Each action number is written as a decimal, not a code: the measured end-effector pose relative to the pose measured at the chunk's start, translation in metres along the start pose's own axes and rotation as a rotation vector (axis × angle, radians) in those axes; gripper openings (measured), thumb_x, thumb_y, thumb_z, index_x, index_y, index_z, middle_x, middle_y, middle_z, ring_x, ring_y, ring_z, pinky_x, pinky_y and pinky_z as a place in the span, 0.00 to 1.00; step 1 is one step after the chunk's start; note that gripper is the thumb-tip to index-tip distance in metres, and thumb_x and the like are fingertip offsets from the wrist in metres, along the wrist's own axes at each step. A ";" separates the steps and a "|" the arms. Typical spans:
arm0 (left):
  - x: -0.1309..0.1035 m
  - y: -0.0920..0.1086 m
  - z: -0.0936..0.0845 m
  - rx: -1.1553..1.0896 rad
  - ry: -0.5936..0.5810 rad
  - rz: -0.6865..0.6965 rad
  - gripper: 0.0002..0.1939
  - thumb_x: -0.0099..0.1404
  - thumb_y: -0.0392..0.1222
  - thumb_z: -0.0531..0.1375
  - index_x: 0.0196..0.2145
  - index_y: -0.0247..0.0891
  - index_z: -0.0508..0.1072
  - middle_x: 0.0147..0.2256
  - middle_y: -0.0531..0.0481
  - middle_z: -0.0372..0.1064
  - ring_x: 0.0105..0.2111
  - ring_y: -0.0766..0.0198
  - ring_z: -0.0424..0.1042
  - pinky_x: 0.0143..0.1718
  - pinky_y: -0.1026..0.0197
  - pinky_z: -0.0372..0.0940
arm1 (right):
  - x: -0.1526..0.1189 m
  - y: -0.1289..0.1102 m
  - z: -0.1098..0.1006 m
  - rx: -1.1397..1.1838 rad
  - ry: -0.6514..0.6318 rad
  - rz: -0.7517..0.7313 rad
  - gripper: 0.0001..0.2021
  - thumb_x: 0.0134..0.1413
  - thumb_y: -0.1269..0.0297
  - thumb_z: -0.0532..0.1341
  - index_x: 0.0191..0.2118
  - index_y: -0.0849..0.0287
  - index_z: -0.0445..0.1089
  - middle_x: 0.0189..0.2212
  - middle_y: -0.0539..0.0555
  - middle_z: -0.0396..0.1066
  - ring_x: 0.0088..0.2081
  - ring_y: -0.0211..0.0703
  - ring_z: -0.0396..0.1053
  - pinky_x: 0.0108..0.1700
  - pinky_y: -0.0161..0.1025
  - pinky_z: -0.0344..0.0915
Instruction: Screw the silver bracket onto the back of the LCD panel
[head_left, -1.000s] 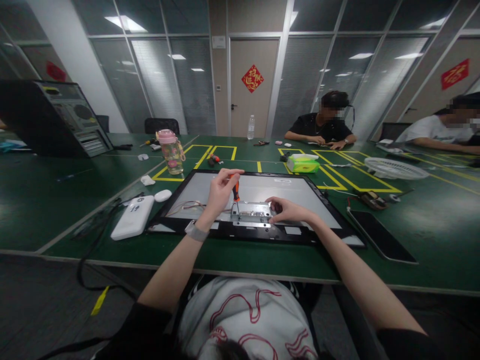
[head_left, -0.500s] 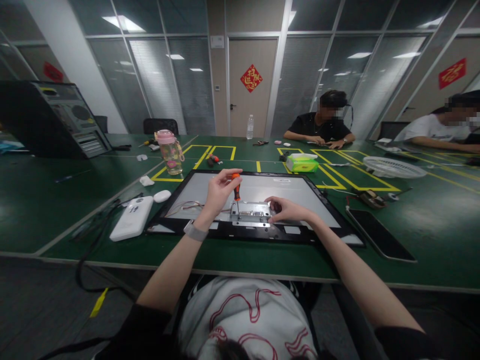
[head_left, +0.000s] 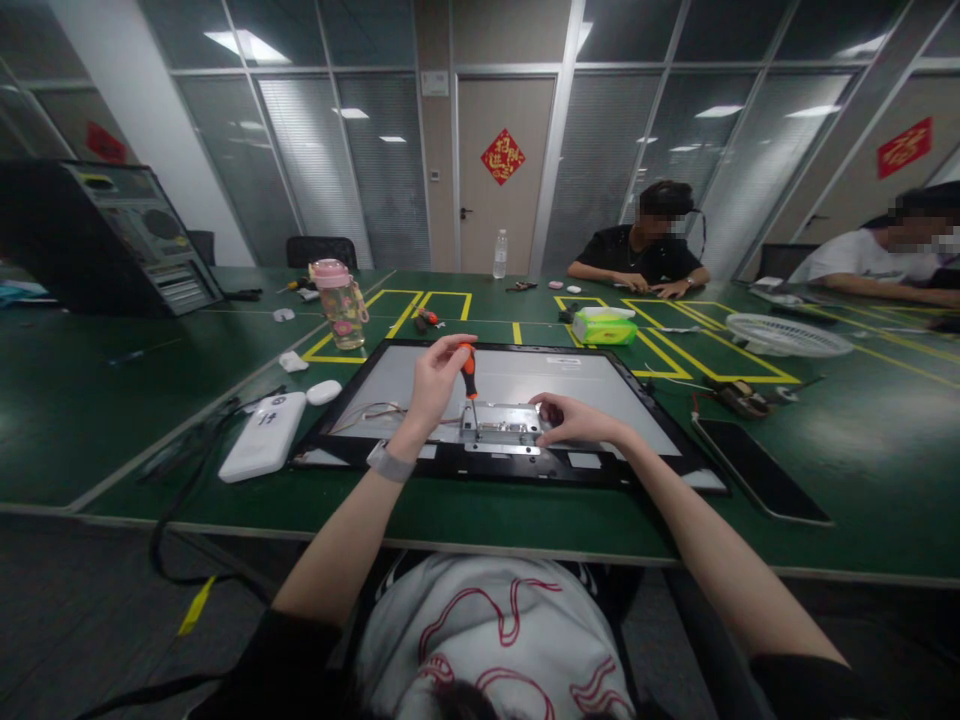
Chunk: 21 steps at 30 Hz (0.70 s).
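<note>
My left hand pinched the nearly upright screwdriver between its fingers, tip down at the left part of the metal bracket. My right hand clasped the bracket's right end, fingers curled. The bracket lay on the flat panel, near the worktop's front edge; a phone lay right of the panel.

Extends both forearms forward, pinching with the raised left hand and arching the lower right hand with thumb and forefinger apart.
</note>
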<state>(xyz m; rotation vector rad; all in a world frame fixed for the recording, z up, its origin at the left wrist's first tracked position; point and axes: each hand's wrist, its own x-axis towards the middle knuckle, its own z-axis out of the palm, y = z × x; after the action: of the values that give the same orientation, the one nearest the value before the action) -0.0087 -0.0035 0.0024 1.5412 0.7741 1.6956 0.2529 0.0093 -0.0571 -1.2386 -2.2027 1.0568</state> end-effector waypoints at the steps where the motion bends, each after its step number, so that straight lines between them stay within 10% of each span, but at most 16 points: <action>1: -0.001 0.001 0.000 0.032 0.000 0.022 0.08 0.58 0.40 0.62 0.36 0.36 0.76 0.32 0.49 0.73 0.32 0.67 0.71 0.36 0.64 0.66 | 0.000 0.000 0.000 0.003 -0.002 0.001 0.35 0.34 0.51 0.72 0.50 0.59 0.63 0.31 0.47 0.59 0.34 0.40 0.61 0.37 0.37 0.58; 21: 0.000 -0.003 0.000 0.065 0.014 0.076 0.11 0.62 0.46 0.60 0.34 0.37 0.78 0.29 0.49 0.73 0.33 0.65 0.71 0.38 0.63 0.65 | 0.000 0.000 0.000 0.006 0.001 -0.004 0.35 0.33 0.51 0.72 0.50 0.58 0.64 0.31 0.47 0.60 0.34 0.40 0.61 0.36 0.37 0.58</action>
<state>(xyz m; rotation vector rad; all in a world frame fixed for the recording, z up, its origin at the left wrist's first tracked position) -0.0088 -0.0019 -0.0005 1.6229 0.7935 1.7538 0.2527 0.0089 -0.0570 -1.2311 -2.1990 1.0603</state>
